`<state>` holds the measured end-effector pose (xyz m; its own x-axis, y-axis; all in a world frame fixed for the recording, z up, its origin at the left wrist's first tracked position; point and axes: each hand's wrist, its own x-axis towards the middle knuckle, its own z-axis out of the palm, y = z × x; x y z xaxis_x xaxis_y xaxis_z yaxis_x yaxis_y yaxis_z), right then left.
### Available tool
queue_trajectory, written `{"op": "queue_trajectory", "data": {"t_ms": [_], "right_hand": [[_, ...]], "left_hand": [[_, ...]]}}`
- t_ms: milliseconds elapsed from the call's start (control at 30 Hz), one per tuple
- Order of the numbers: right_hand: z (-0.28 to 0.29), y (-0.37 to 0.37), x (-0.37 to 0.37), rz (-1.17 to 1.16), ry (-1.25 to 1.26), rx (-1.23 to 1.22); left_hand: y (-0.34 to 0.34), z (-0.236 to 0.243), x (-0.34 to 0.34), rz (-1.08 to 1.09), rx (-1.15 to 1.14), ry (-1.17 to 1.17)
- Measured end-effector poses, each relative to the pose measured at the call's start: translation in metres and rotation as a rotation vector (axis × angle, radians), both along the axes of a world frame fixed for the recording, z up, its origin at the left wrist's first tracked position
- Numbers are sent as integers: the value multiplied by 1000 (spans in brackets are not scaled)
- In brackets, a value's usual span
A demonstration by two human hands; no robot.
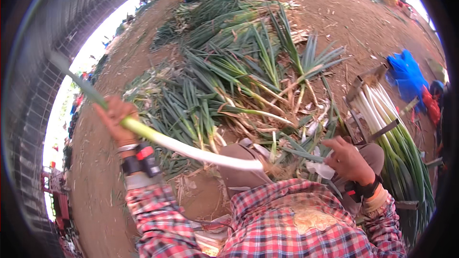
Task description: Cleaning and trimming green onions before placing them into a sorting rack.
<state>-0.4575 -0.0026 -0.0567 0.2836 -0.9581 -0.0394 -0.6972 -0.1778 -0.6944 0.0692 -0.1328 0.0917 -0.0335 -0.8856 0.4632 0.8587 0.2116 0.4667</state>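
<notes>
At the left of the frame, the left hand is closing its fingers around one leek, gripping it where green is turning to white. The leek's long axis is slanting from the upper left down to the lower middle, its white end pointing right, over one knee. From the right hand, that end is lying to the left and slightly lower, apart from it; the right hand is being the nearer one to that tip, the left to the leaves. In the middle, one pile is spreading upward, holding too many leeks for counting. At lower right, the right hand is bending its fingers; whether it is pinching anything, I cannot tell. Farther right, one rack is holding one bundle, its leeks overlapping past counting. Beyond, one blue sheet is lying beside one red cloth.
</notes>
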Motion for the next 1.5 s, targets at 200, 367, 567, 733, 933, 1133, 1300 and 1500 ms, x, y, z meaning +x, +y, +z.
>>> {"op": "queue_trajectory", "data": {"t_ms": [200,367,567,733,933,1133,1300,1500], "right_hand": [[48,-52,106,414,-713,-16],[76,-63,157,314,-884,-87],[55,-63,160,-12,-486,-615],[44,-77,155,0,-653,-606],[28,-75,132,-24,-1518,202],[20,-51,82,78,-1390,383],[-10,-7,33,26,-148,19],[-87,22,-10,99,498,52]], "left_hand": [[6,-15,-165,-252,-136,-58],[11,-28,-228,-360,-157,-102],[35,-41,-252,265,121,-648],[26,-33,-253,-55,56,-435],[8,-32,-223,-419,-54,-312],[-15,-27,-187,-185,-38,-306],[-22,-19,-112,80,2,-347],[-15,2,-77,459,184,-337]]}}
